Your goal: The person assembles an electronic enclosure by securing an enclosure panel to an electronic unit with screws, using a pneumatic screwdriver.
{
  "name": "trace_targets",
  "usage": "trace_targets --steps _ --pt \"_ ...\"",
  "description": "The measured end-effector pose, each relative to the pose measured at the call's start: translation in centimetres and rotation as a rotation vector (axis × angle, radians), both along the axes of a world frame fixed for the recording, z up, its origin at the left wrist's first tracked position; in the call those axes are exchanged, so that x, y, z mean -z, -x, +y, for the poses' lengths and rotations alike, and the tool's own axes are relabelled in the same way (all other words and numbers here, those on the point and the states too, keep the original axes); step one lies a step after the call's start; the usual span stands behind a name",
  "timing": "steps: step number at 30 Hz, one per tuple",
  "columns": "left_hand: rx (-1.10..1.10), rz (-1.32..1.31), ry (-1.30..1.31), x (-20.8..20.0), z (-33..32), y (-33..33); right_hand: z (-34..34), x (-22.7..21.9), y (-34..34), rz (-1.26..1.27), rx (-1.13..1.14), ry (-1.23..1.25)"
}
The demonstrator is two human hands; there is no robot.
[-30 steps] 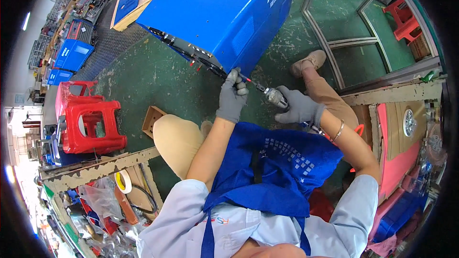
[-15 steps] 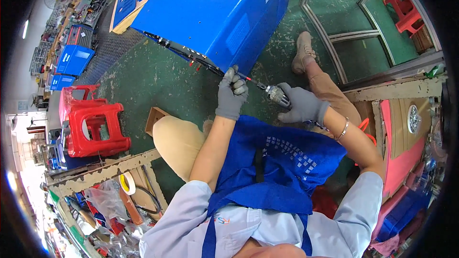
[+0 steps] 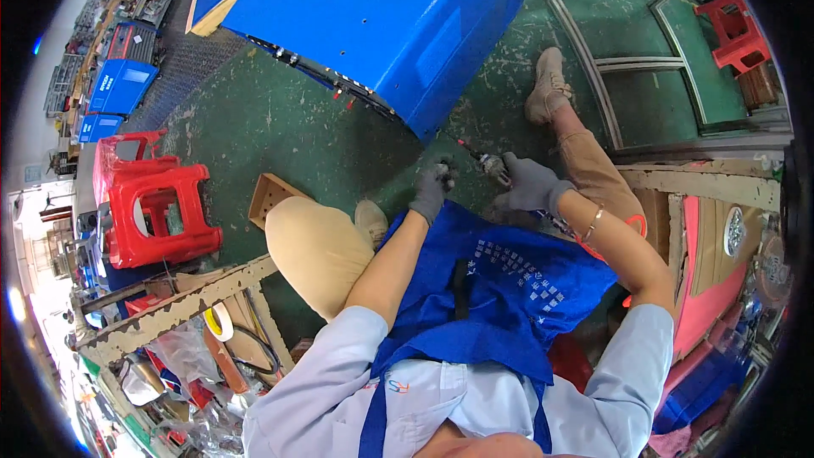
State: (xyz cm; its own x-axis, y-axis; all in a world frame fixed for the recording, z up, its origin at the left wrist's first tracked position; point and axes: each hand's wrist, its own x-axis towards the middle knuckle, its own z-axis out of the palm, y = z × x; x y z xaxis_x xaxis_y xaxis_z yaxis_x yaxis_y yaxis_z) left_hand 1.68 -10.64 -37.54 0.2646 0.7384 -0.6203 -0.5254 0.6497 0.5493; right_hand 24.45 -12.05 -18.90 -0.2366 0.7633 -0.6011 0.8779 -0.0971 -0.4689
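While the person sits low on the green painted floor (image 3: 280, 119), both grey-gloved hands meet just below the corner of the big blue sheet-metal cabinet (image 3: 381, 17). The right hand (image 3: 530, 185) has its fingers wrapped around a small metal hand tool with a thin shaft (image 3: 487, 163), whose tip points up toward the cabinet's lower edge. The left hand (image 3: 432, 188) hangs just beside it, fingers curled downward; whether they pinch anything I cannot tell. A blue apron (image 3: 500, 288) covers the lap. Off toward the floor's left edge stand stacked red plastic stools (image 3: 157, 212), with a small open wooden box (image 3: 270, 197) between them and the bent knee.
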Motion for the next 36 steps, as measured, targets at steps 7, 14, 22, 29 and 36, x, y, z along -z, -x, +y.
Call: trace_targets --steps 7,14,22,29,36 --pt "-0.104 0.057 0.073 -0.6 3.4 -0.8 0.0 3.1 0.9 -0.022 -0.11 0.014" --pt "-0.081 0.233 -0.11 -4.2 3.5 -0.7 -0.1 3.2 0.9 0.015 -0.13 -0.06" --pt "-0.144 0.388 -0.06 -4.6 3.8 -1.5 0.1 4.4 0.3 0.007 -0.181 -0.144" --pt "-0.265 0.814 -0.189 -2.8 4.5 -2.2 0.1 9.8 -0.6 0.018 -0.206 -0.375" --pt "-0.185 0.946 -0.142 -5.4 4.2 -3.4 -1.6 9.5 -0.2 0.339 0.035 -0.108"
